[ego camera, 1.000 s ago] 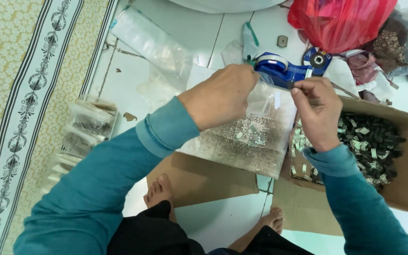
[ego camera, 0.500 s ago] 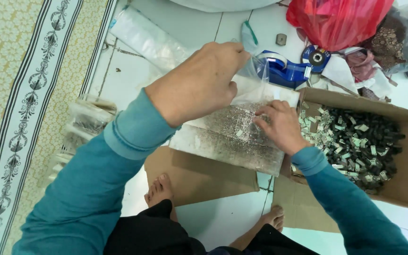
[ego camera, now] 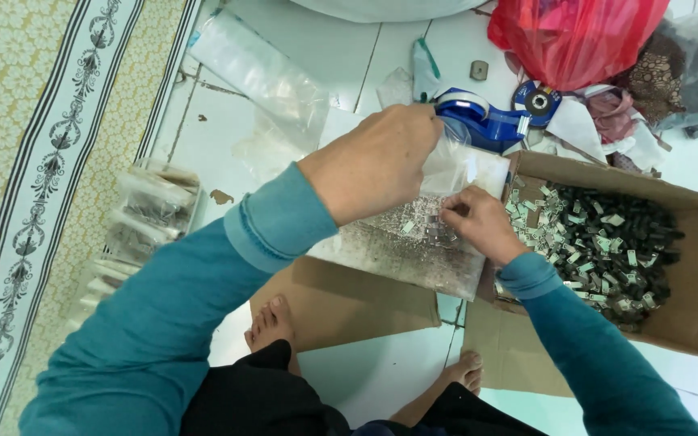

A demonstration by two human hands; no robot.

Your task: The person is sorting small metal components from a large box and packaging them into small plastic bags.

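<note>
My left hand (ego camera: 377,165) grips the top edge of a clear plastic bag (ego camera: 414,242) partly filled with small silvery metal pieces. My right hand (ego camera: 478,222) presses on the bag's right side, its fingers pinched against the plastic by a cluster of pieces. Both arms wear teal sleeves. The bag lies over a brown cardboard flap (ego camera: 349,303). Just right of it stands an open cardboard box (ego camera: 688,323) holding several small dark and silvery parts (ego camera: 607,242).
A blue tape dispenser (ego camera: 482,121) lies behind the bag. A red plastic bag (ego camera: 575,32) and grey bags sit at the back right. Filled clear packets (ego camera: 143,214) are stacked at the left beside a patterned mat (ego camera: 34,145). My bare feet (ego camera: 272,323) rest on white tiles.
My right hand came down from the bag's upper right edge onto the bag's side. My left hand shifted up and right along the bag's top. The bag now lies lower and flatter.
</note>
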